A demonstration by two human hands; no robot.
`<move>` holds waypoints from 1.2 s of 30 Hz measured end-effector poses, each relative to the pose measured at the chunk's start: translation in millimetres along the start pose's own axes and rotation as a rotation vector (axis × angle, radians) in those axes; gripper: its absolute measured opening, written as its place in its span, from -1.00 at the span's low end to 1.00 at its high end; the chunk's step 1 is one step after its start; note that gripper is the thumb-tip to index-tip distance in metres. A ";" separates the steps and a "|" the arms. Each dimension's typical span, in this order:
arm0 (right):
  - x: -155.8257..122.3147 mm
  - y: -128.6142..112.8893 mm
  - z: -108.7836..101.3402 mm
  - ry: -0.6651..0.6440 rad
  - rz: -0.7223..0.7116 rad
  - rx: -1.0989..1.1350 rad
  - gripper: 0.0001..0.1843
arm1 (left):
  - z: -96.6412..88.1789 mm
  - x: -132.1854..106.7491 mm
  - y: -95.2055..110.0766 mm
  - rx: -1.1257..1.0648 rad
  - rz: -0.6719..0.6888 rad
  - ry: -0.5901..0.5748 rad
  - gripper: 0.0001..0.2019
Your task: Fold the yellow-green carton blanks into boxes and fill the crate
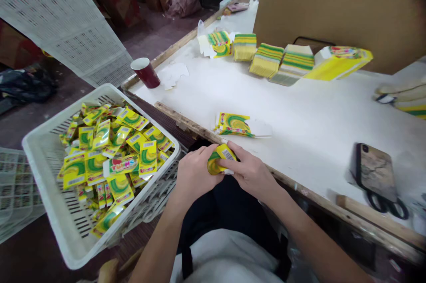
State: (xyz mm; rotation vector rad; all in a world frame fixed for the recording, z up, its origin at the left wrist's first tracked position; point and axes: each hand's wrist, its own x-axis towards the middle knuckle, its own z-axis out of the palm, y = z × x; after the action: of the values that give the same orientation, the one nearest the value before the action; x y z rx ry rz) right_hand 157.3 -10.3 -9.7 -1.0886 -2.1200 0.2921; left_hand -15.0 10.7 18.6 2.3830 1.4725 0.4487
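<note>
Both my hands are closed on one small yellow-and-green printed carton (221,158) held just in front of the table's near edge. My left hand (195,174) grips its left side and my right hand (249,172) wraps its right side, a barcode showing on top. A few flat cartons of the same print (234,124) lie on the white table (299,114) just beyond my hands. A white plastic basket (49,194) to my left holds several folded cartons (109,154).
Stacks of flat carton blanks (282,58) line the back of the table against a brown board (333,3). A dark red cup (146,73) stands at the table's left end. A phone (374,169) and scissors (388,203) lie at the right.
</note>
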 end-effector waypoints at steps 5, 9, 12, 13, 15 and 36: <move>-4.3 4.3 -9.9 -0.124 -0.024 0.056 -0.48 | 2.6 -2.9 -0.2 0.002 -0.003 0.015 -0.53; -6.9 4.4 -11.1 -0.140 -0.013 0.071 -0.46 | 5.9 -3.5 0.9 -0.001 0.012 0.028 -0.51; -7.9 1.1 -3.6 -0.081 0.007 0.046 -0.53 | 8.7 -3.8 2.1 -0.007 0.002 0.041 -0.49; -8.2 0.1 -0.7 -0.063 0.013 0.035 -0.56 | 9.5 -4.0 2.4 -0.012 -0.003 0.049 -0.48; -8.4 -1.2 3.5 -0.041 0.016 0.021 -0.58 | 10.3 -4.5 2.3 -0.017 -0.007 0.072 -0.50; -9.9 18.1 -2.2 0.177 0.131 0.068 -0.69 | 16.1 -11.8 -23.4 -1.074 -0.487 0.288 -0.59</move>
State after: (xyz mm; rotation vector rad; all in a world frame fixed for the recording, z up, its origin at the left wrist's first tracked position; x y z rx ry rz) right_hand 173.7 -7.1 -22.0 -1.1707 -1.8744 0.3154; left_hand -32.2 8.7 -6.9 1.1240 1.3314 1.1200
